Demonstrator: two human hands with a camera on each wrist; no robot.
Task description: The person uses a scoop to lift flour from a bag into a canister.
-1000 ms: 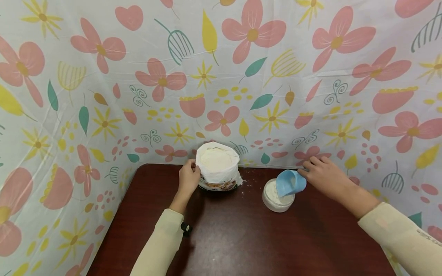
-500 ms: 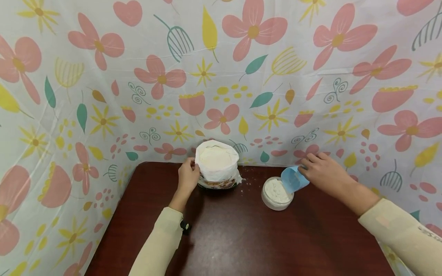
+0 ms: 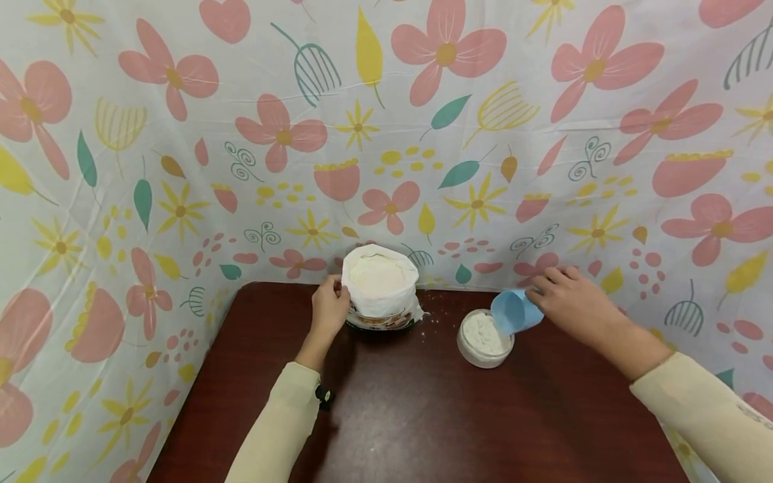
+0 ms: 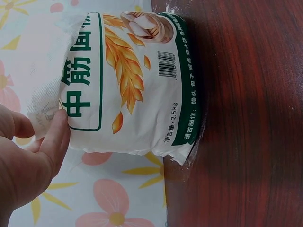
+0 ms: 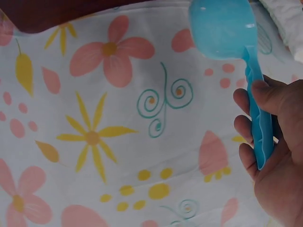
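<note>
My left hand (image 3: pixel 329 310) pinches the rolled-down rim of an open flour bag (image 3: pixel 380 288), between thumb and fingers in the left wrist view. The bag stands upright near the back edge, filled with pale flour almost to its top. My right hand (image 3: pixel 570 303) grips a blue scoop (image 3: pixel 514 312) by its handle (image 5: pixel 260 123). The scoop is tipped on its side over the right rim of a round clear bowl (image 3: pixel 485 341), its mouth facing left. White flour fills the bowl close to its rim.
Everything stands on a dark red-brown table (image 3: pixel 410 416) with a rounded back-left corner. Flour specks (image 3: pixel 433 315) lie between bag and bowl. A flowered cloth (image 3: pixel 392 134) hangs right behind the table and along its left side.
The scoop has shifted right, from above the bowl's middle to its right rim, and has turned, uncovering more of the flour in the bowl. My left hand stays on the bag.
</note>
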